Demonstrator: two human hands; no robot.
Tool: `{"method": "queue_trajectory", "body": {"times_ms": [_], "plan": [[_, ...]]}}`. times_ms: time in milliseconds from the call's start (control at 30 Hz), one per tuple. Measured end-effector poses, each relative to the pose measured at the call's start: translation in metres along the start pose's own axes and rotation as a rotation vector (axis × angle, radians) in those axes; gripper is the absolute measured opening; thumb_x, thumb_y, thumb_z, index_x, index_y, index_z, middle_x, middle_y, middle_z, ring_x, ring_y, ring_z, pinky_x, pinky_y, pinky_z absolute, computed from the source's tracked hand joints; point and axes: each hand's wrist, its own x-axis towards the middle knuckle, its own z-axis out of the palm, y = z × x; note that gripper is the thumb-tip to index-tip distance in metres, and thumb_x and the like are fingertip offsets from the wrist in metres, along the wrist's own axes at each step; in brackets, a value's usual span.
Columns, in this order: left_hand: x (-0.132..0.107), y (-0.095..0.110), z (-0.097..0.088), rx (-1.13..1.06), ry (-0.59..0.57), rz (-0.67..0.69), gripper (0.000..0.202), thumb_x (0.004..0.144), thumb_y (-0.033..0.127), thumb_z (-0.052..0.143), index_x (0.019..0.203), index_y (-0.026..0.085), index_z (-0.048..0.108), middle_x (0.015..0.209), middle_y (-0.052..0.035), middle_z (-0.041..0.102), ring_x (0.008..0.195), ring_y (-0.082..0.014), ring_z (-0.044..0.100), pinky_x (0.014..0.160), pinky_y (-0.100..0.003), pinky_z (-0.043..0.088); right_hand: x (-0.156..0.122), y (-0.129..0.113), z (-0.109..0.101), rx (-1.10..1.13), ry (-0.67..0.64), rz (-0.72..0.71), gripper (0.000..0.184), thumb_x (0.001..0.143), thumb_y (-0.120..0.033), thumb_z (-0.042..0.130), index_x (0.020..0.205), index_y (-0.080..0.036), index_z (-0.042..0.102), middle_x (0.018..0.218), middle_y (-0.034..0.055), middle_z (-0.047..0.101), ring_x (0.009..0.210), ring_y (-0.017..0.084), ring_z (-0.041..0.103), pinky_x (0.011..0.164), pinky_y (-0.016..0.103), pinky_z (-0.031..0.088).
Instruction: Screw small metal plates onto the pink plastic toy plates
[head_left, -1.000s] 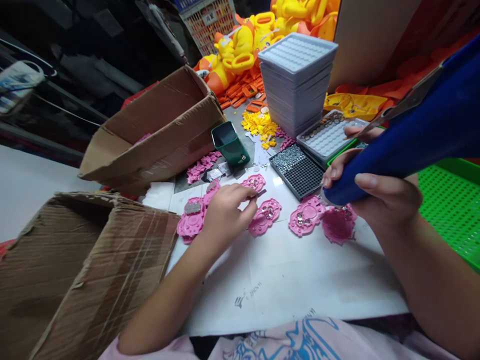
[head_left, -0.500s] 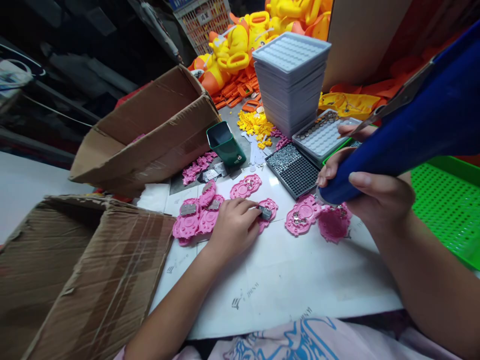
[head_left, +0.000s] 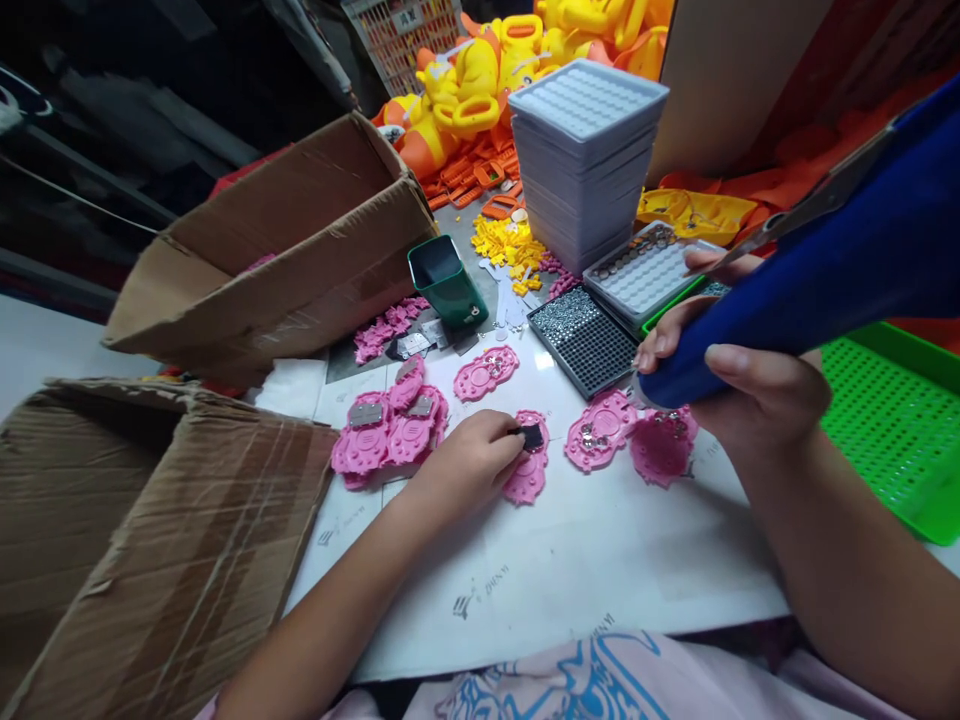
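My left hand point(head_left: 469, 465) pinches a small dark metal piece point(head_left: 532, 437) and presses it onto a pink plastic part point(head_left: 528, 478) on the white table point(head_left: 570, 560). My right hand point(head_left: 739, 385) is wrapped round a big blue power screwdriver point(head_left: 810, 270), whose tip hovers over two more pink parts point(head_left: 600, 430) point(head_left: 664, 445) studded with small metal bits. A pile of pink parts with metal plates point(head_left: 390, 430) lies left of my left hand. Another pink part point(head_left: 486, 372) lies just beyond it.
Two open cardboard boxes point(head_left: 270, 260) point(head_left: 135, 540) stand on the left. Behind are a green cup point(head_left: 444, 280), a black screw tray point(head_left: 585, 340), a grey tray point(head_left: 645, 270), a stack of grey trays point(head_left: 589, 160), yellow and orange plastic parts point(head_left: 480, 110). A green basket point(head_left: 892, 420) sits right.
My left hand has drawn back from the far pink part toward me, carrying the small dark piece, and now presses it on the nearer pink part. The right hand and screwdriver have barely moved.
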Motion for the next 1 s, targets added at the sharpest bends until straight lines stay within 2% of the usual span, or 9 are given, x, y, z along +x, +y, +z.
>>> {"method": "queue_trajectory", "body": {"times_ms": [133,300,467,633,1000], "plan": [[-0.011,0.011,0.004,0.047,0.049,0.073,0.021,0.095,0.014,0.048,0.084,0.016,0.066,0.092,-0.0126,0.069,0.081,-0.0201,0.059,0.070,-0.033,0.050,0.000,0.000,0.000,0.029,0.010,-0.016,0.051,0.048,-0.019,0.077,0.097,-0.025,0.063,0.063,-0.0033,0.062,0.057,0.019,0.058,0.051,0.036,0.048],[-0.018,0.013,0.009,-0.012,0.091,0.084,0.018,0.094,0.010,0.051,0.100,0.018,0.066,0.108,-0.0112,0.072,0.098,-0.0241,0.059,0.082,-0.040,0.052,-0.002,0.001,-0.002,-0.027,-0.078,-0.043,0.054,0.053,-0.036,0.086,0.103,-0.027,0.069,0.061,-0.0024,0.066,0.052,0.019,0.058,0.050,0.035,0.046],[-0.013,0.006,0.005,-0.011,0.023,0.149,0.022,0.093,0.007,0.050,0.105,0.017,0.066,0.114,-0.0098,0.072,0.107,-0.0267,0.058,0.088,-0.043,0.050,0.000,-0.001,0.000,-0.067,-0.071,-0.049,0.050,0.052,-0.040,0.089,0.097,-0.029,0.072,0.059,-0.0024,0.065,0.051,0.018,0.059,0.050,0.035,0.048],[-0.009,0.004,0.003,-0.024,0.018,0.185,0.013,0.094,0.013,0.055,0.097,0.016,0.067,0.114,-0.0085,0.073,0.104,-0.0263,0.059,0.085,-0.041,0.050,0.004,0.004,-0.002,-0.051,-0.056,-0.126,0.055,0.048,-0.040,0.088,0.099,-0.026,0.073,0.057,-0.0024,0.065,0.049,0.018,0.058,0.043,0.033,0.050],[-0.012,0.015,0.014,-0.011,0.043,0.142,0.014,0.092,0.009,0.054,0.087,0.016,0.065,0.104,-0.0081,0.071,0.092,-0.0211,0.055,0.083,-0.035,0.050,0.006,0.007,-0.008,-0.018,-0.072,-0.185,0.054,0.048,-0.034,0.084,0.099,-0.021,0.073,0.055,-0.0006,0.063,0.047,0.020,0.057,0.040,0.035,0.051]]}}
